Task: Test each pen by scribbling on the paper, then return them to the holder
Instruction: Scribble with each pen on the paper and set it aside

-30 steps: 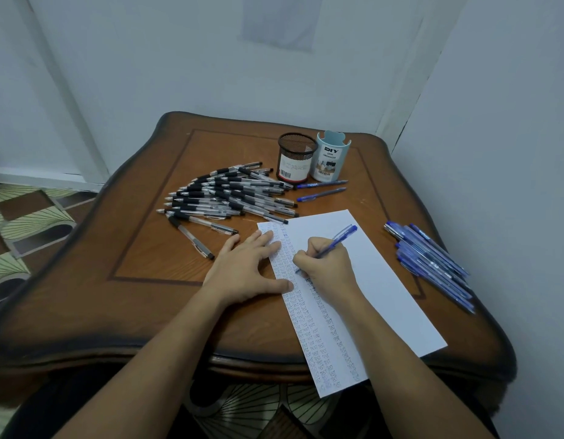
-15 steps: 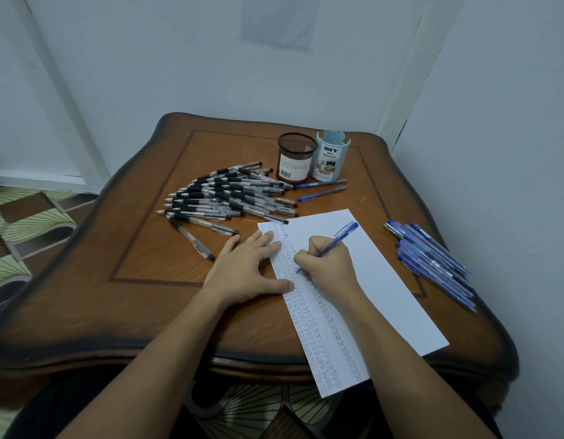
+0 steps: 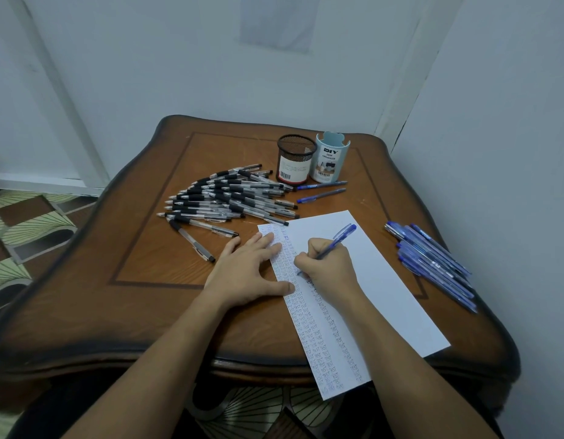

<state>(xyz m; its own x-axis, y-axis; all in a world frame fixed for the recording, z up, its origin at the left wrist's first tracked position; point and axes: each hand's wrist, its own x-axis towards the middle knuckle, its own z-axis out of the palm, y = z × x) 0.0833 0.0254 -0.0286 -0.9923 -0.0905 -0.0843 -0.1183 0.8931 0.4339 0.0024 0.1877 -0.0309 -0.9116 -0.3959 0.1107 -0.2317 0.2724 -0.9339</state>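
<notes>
A white sheet of paper (image 3: 379, 280) lies on the wooden table (image 3: 147, 258), its left strip filled with rows of blue scribbles. My right hand (image 3: 328, 267) grips a blue pen (image 3: 337, 240) with the tip down on the paper. My left hand (image 3: 249, 270) lies flat, fingers spread, pressing the paper's left edge. A black mesh holder (image 3: 295, 160) and a light-blue desk organizer (image 3: 329, 158) stand at the back of the table. A large pile of black-grip pens (image 3: 230, 198) lies left of the holders. Several blue pens (image 3: 432, 261) lie at the right edge.
Two blue pens (image 3: 322, 190) lie just in front of the holders. Walls close in behind and on the right of the table. A patterned tiled floor (image 3: 21, 223) shows on the left. The paper's near end hangs over the table's front edge.
My right hand has shifted very slightly on the paper while the pen stays on the scribbled strip. My left hand has not moved.
</notes>
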